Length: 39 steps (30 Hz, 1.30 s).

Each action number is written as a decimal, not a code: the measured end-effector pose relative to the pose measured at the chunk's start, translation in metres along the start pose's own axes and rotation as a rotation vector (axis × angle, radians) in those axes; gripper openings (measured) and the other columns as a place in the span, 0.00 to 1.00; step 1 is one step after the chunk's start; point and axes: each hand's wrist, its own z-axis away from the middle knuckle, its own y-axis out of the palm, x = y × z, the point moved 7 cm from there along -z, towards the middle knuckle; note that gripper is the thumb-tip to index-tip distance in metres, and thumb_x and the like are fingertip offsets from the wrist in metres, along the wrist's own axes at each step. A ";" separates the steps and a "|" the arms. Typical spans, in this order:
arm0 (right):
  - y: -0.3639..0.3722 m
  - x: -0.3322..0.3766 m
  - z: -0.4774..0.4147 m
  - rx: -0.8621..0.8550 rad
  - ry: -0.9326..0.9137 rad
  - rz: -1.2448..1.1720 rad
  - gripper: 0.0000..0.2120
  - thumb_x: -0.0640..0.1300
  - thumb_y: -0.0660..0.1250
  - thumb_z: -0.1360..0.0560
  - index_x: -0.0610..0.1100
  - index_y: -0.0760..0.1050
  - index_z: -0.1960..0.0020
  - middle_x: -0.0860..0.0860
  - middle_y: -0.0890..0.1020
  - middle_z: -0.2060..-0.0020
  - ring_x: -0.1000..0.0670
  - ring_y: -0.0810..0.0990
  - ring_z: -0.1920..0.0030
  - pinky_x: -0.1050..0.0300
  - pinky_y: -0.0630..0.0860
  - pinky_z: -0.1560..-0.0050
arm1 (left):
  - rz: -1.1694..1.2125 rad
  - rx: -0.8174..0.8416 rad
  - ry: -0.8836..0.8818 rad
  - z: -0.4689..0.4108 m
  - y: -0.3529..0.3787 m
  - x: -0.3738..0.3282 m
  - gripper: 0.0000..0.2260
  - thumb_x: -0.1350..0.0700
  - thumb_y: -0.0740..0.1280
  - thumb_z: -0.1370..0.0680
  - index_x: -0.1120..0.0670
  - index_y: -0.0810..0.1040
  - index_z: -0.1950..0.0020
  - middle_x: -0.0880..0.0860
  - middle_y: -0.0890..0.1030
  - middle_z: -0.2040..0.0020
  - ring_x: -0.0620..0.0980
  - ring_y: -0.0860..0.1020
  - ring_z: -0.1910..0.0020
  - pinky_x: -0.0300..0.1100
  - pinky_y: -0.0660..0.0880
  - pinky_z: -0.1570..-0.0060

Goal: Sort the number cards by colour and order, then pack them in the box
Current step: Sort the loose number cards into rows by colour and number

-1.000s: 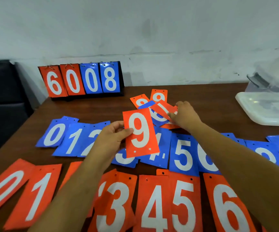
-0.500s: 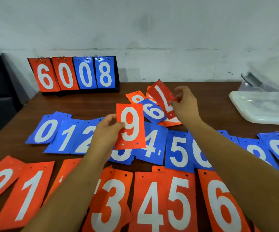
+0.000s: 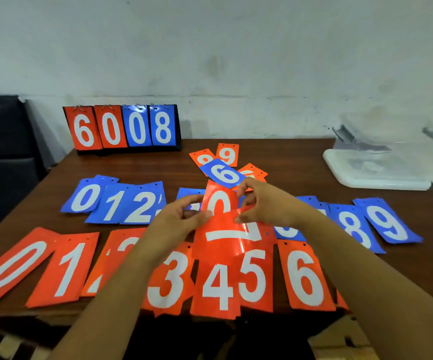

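My left hand (image 3: 181,219) holds an orange 9 card (image 3: 219,201) upright above the table's middle. My right hand (image 3: 264,203) pinches an orange 7 card (image 3: 236,236), turned sideways, right in front of the 9. Orange cards 0 to 6 (image 3: 220,287) lie in a row along the near edge. Blue cards 0, 1, 2 (image 3: 122,203) and 8, 9 (image 3: 381,224) show in the row behind; its middle is hidden by my hands. A loose pile with a blue 6 (image 3: 223,174) on top sits further back. The clear plastic box (image 3: 376,172) stands at the far right.
A flip scoreboard (image 3: 123,128) reading 6008 stands at the back left against the wall. A black chair (image 3: 0,152) is beside the table's left edge. Bare brown table (image 3: 301,162) shows between the pile and the box.
My right hand has lifted the orange 7 from the back pile and brought it down in front of the 9. My left hand with the 9 has shifted right toward it.
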 end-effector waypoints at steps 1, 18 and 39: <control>0.003 0.000 0.007 -0.022 -0.007 -0.022 0.21 0.46 0.77 0.30 0.53 0.68 0.45 0.52 0.83 0.52 0.52 0.84 0.54 0.55 0.83 0.54 | -0.085 0.018 0.035 0.008 0.006 -0.003 0.14 0.55 0.71 0.24 0.42 0.77 0.41 0.48 0.86 0.53 0.48 0.85 0.55 0.41 0.82 0.59; 0.085 -0.040 0.125 -0.478 0.203 -1.105 0.09 0.48 0.71 0.25 0.50 0.80 0.45 0.54 0.86 0.52 0.48 0.85 0.50 0.42 0.80 0.46 | -0.171 -0.133 0.051 0.071 0.053 0.015 0.10 0.54 0.63 0.19 0.43 0.75 0.39 0.40 0.83 0.48 0.41 0.81 0.48 0.42 0.80 0.50; 0.039 -0.104 0.174 -0.792 0.389 -0.936 0.08 0.52 0.70 0.25 0.52 0.78 0.48 0.54 0.84 0.51 0.50 0.84 0.52 0.46 0.83 0.51 | 0.117 -0.393 -0.216 0.062 0.060 0.041 0.04 0.54 0.66 0.20 0.50 0.77 0.46 0.50 0.80 0.44 0.52 0.81 0.46 0.52 0.83 0.53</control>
